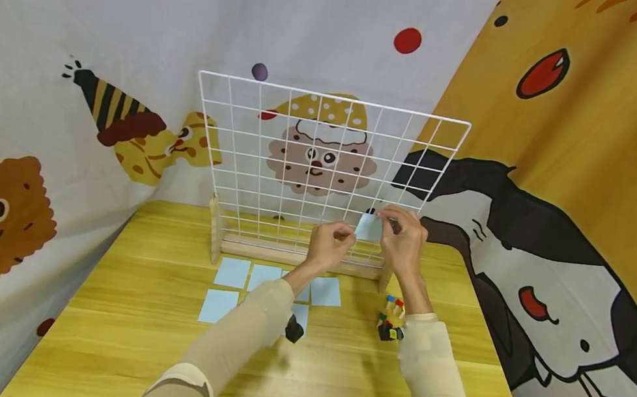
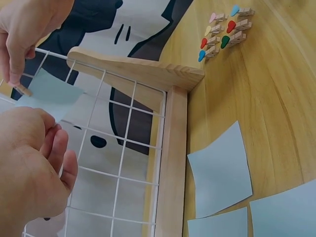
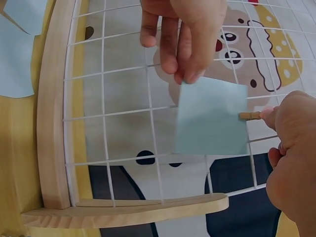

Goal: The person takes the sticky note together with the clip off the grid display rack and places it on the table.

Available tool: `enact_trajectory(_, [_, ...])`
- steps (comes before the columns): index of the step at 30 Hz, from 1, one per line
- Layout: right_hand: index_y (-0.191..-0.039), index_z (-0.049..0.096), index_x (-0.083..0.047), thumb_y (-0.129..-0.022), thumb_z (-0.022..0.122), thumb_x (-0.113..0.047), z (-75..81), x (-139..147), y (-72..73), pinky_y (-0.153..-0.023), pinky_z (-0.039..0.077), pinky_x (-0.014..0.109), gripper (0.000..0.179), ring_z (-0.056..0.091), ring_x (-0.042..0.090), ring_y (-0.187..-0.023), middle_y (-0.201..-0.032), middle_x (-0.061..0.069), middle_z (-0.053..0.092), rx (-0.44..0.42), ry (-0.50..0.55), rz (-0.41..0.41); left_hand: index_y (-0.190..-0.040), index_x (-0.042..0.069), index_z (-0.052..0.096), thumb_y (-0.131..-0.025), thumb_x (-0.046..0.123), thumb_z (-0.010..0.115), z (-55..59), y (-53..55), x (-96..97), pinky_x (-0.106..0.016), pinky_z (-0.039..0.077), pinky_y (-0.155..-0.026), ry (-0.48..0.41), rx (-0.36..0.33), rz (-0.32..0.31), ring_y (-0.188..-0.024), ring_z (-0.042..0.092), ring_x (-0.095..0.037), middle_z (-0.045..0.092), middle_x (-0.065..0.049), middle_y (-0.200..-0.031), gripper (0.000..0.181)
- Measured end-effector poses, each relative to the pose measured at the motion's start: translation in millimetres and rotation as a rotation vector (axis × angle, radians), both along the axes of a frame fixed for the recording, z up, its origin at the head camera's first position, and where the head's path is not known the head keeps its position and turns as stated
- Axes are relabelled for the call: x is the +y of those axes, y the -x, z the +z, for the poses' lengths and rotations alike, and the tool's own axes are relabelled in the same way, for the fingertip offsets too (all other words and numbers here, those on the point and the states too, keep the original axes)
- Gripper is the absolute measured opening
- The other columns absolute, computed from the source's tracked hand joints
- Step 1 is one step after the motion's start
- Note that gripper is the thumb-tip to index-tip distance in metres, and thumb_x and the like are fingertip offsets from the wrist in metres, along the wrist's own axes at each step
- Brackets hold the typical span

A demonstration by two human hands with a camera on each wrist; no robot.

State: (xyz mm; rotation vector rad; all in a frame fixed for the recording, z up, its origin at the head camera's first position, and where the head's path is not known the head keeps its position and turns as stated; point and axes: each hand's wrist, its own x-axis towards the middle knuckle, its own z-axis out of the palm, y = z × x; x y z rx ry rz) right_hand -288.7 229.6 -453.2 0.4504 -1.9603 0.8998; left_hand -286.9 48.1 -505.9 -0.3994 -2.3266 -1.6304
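A light blue paper square is held up against the lower right part of a white wire grid. My left hand pinches one edge of the paper between thumb and fingertip. On the opposite edge sits a small wooden clothespin, which my right hand pinches by its handle end. The clothespin's tip overlaps the paper's edge; whether it also grips a grid wire, I cannot tell. In the left wrist view, the clothespin is partly covered by the right fingers.
Wooden feet and a base bar carry the grid on the wooden table. Several blue paper squares lie in front, partly behind the left arm. Small clothespins with coloured hearts lie near the right forearm. A printed cloth hangs behind.
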Motion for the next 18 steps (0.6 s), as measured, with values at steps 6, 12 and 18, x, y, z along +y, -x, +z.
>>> enact_trajectory(6, [-0.09, 0.087, 0.001, -0.094, 0.079, 0.011, 7.3, -1.6, -0.3, -0.071, 0.042, 0.019, 0.013, 0.074, 0.035, -0.079, -0.096, 0.014, 0.087, 0.043, 0.024, 0.007, -0.102, 0.011, 0.087, -0.102, 0.019, 0.078, -27.4, 19.1, -4.0, -0.03, 0.067, -0.083, -0.056, 0.091, -0.046, -0.087, 0.081, -0.018, 0.088, -0.002, -0.097, 0.012])
enact_trajectory(12, [-0.091, 0.086, 0.002, -0.095, 0.081, 0.01, 10.1, 0.6, -8.1, -0.065, 0.039, 0.019, 0.01, 0.071, 0.033, -0.08, -0.1, 0.016, 0.087, 0.014, 0.006, 0.013, -0.106, 0.007, 0.087, -0.103, 0.017, 0.076, -32.1, 16.0, -7.9, -0.031, 0.069, -0.084, -0.081, 0.089, -0.079, -0.088, 0.081, -0.022, 0.088, -0.007, -0.1, 0.014])
enact_trajectory(18, [-0.095, 0.085, 0.002, -0.096, 0.081, 0.008, 10.5, 6.3, -21.7, -0.072, 0.046, 0.021, 0.007, 0.066, 0.029, -0.083, -0.105, 0.018, 0.086, -0.05, 0.031, 0.078, -0.11, 0.001, 0.085, -0.104, 0.006, 0.077, -14.1, -11.6, -15.5, -0.03, 0.068, -0.09, -0.048, -0.033, -0.041, -0.097, 0.081, -0.03, 0.087, -0.015, -0.107, 0.011])
